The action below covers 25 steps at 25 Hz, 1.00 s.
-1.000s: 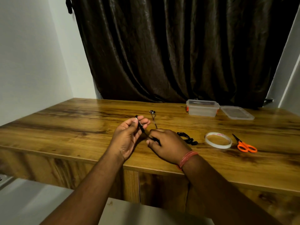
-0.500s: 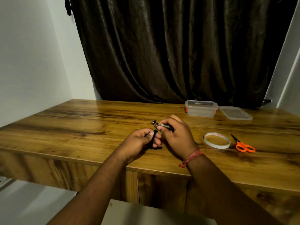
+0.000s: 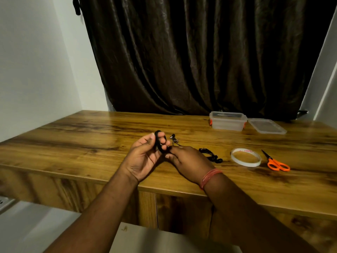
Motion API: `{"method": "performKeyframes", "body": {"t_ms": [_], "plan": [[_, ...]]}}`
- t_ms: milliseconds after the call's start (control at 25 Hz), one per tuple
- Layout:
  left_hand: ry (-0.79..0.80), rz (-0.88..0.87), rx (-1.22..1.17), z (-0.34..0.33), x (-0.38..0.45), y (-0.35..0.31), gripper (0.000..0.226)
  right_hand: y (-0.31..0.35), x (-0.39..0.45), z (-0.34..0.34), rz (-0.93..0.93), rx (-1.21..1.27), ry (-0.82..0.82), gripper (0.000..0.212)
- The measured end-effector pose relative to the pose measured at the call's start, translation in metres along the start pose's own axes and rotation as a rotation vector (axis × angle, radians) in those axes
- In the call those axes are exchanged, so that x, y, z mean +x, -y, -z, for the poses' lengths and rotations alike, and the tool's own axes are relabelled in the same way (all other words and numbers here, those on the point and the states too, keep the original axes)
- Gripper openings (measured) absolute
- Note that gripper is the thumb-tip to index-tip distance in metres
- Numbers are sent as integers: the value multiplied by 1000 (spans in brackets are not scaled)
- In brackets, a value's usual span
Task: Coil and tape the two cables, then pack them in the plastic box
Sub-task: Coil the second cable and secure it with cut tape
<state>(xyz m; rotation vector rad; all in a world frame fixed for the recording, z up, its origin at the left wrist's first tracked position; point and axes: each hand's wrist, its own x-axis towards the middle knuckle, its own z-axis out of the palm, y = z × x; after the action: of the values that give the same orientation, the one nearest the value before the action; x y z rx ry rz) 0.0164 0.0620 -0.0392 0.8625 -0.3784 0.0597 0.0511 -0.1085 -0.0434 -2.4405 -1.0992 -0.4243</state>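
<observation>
A wide wooden desk [image 3: 73,139] with a dark grain carries everything. Near its far right corner a clear rectangular plastic box [image 3: 228,122] stands open, and its flat clear lid [image 3: 267,126] lies just beside it, nearer the right edge. Toward the front right a ring of clear adhesive tape [image 3: 245,157] lies flat, with small orange-handled scissors [image 3: 276,162] next to it. Above the middle of the front edge, a thin black cable [image 3: 160,141] is looped around the fingers of the left hand [image 3: 145,157], which is curled closed on the coil. Its loose end, with small plugs or earpieces that are too small to identify, is pinched in the right hand [image 3: 187,161], which is closed on that strand. A second black cable [image 3: 210,155] lies bunched on the desk between the right hand and the tape, untouched. The cable is judged light, soft and springy, likely to unwind if released, so it is best held across the gathered loops, not by a single strand
</observation>
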Motion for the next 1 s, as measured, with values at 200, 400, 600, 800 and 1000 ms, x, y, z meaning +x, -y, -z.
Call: {"method": "performKeyframes", "body": {"t_ms": [200, 400, 600, 800, 1000], "plan": [[-259, -162, 145, -1, 8, 5, 20, 6, -3, 3, 136, -120, -89, 18], [-245, -60, 532, -5, 9, 21, 22, 7, -6, 7, 159, -110, -225, 18], [-45, 73, 542, -10, 5, 25, 34, 2, -8, 15, 81, 106, -334, 4], [45, 140, 544, -5, 5, 24, 25, -1, -6, 15, 63, 243, -379, 6], [126, 192, 379, -5, -3, 10, 25, -10, -1, 16, -28, 373, -404, 5]]}}
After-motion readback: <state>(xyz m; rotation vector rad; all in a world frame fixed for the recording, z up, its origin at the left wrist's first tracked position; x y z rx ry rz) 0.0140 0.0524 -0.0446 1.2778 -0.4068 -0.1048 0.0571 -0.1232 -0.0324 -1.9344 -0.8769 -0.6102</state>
